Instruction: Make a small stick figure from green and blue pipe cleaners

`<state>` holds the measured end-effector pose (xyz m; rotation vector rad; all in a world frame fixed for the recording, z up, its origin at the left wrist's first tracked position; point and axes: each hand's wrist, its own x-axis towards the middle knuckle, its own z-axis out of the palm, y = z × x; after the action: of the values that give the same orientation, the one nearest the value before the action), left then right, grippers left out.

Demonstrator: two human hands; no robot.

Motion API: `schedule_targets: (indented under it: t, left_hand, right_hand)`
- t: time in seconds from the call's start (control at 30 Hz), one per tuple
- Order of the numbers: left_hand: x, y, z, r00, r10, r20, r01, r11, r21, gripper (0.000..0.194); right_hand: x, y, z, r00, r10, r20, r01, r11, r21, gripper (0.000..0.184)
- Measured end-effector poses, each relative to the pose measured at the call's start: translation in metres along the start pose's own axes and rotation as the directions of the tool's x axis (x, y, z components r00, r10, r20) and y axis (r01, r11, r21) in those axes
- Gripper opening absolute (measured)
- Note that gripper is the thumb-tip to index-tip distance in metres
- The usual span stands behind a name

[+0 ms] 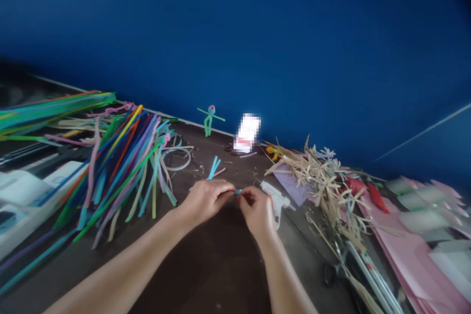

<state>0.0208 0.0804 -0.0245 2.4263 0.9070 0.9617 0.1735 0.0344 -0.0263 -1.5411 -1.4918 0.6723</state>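
Forearms (140,260) are slanting over a dark counter (209,270), with dark-handled scissors (330,274) lying near the right one and pink sheets (408,245) spreading farther right. Ahead, the left hand (204,200) and the right hand (259,211) are meeting above the middle of the counter, the fingers of both closing at the tips and gripping a small blue piece (238,192) between them. A white glue gun (275,196) is lying just beside the right hand. Many-coloured fuzzy stems (123,157) are fanning out at left; dry, straw-like strips (324,184) are sprawling at right. Beyond the left hand, short blue stems (213,168) are showing, and a pale ring (179,169) is resting near them. Farther back, a green figure (208,122) is standing near a bright, pixelated object (248,132), and a blue wall (235,34) is rising behind.
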Motion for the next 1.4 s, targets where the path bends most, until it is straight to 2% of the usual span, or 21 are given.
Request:
schedule_targets:
  t: [0.1, 0.2, 0.3, 0.4, 0.53, 0.63, 0.9, 1.0, 1.13, 1.23, 1.3, 1.33, 1.4]
  left_hand:
    - [0.0, 0.0, 0.001, 0.999, 0.029, -0.022, -0.029, 1.0, 0.013, 0.018]
    - [0.0, 0.0, 0.001, 0.998, 0.036, -0.041, -0.035, 0.999, 0.037, 0.019]
    - [0.0, 0.001, 0.001, 0.999, 0.05, -0.017, -0.05, 0.998, 0.037, 0.019]
    - [0.0, 0.001, 0.0, 0.997, 0.074, 0.009, -0.075, 0.996, 0.039, 0.02]
    - [0.0, 0.001, -0.001, 0.999, 0.045, 0.029, -0.047, 0.996, 0.073, 0.02]
    - [0.0, 0.0, -0.001, 0.999, 0.018, 0.039, -0.021, 0.996, 0.085, 0.019]
    - [0.0, 0.001, 0.001, 0.997, -0.033, 0.076, 0.03, 0.999, 0.036, 0.019]
    - [0.001, 0.002, -0.002, 0.994, -0.067, 0.085, 0.067, 0.998, -0.002, 0.019]
    - [0.002, 0.003, -0.006, 0.985, -0.111, 0.129, 0.118, 0.992, -0.048, 0.017]
    - [0.003, 0.002, -0.005, 0.98, -0.144, 0.137, 0.152, 0.987, -0.05, 0.016]
    - [0.002, 0.0, -0.002, 0.986, -0.143, 0.087, 0.146, 0.989, -0.02, 0.015]
    - [0.002, -0.001, -0.001, 0.99, -0.129, 0.053, 0.129, 0.992, 0.004, 0.015]
    - [0.001, -0.002, 0.001, 0.997, -0.074, -0.002, 0.074, 0.995, 0.06, 0.016]
  right_hand:
    - [0.002, 0.003, 0.002, 0.985, 0.133, 0.112, -0.152, 0.972, 0.178, 0.018]
    - [0.004, 0.003, 0.002, 0.957, 0.241, 0.161, -0.286, 0.877, 0.387, 0.017]
    - [0.005, 0.001, 0.001, 0.942, 0.288, 0.173, -0.336, 0.806, 0.487, 0.018]
    - [0.004, 0.0, 0.0, 0.944, 0.289, 0.162, -0.331, 0.797, 0.505, 0.016]
    - [0.003, 0.001, 0.003, 0.955, 0.268, 0.126, -0.294, 0.801, 0.521, 0.012]
    - [0.003, 0.003, 0.005, 0.97, 0.217, 0.107, -0.241, 0.841, 0.484, 0.011]
    - [0.003, 0.003, 0.004, 1.0, -0.007, -0.01, 0.009, 0.983, 0.181, 0.002]
    - [0.001, -0.001, 0.002, 0.992, -0.124, -0.026, 0.125, 0.99, 0.062, 0.004]
    - [-0.002, -0.007, -0.002, 0.959, -0.284, 0.017, 0.284, 0.956, -0.074, 0.012]
    - [-0.002, -0.01, -0.004, 0.944, -0.329, 0.036, 0.331, 0.938, -0.105, 0.015]
    - [-0.001, -0.008, -0.004, 0.961, -0.276, 0.003, 0.276, 0.96, -0.045, 0.013]
    - [0.001, -0.007, -0.003, 0.978, -0.206, -0.015, 0.206, 0.978, 0.021, 0.012]
    - [0.003, -0.002, -0.001, 1.0, 0.01, -0.008, -0.008, 0.978, 0.209, 0.014]
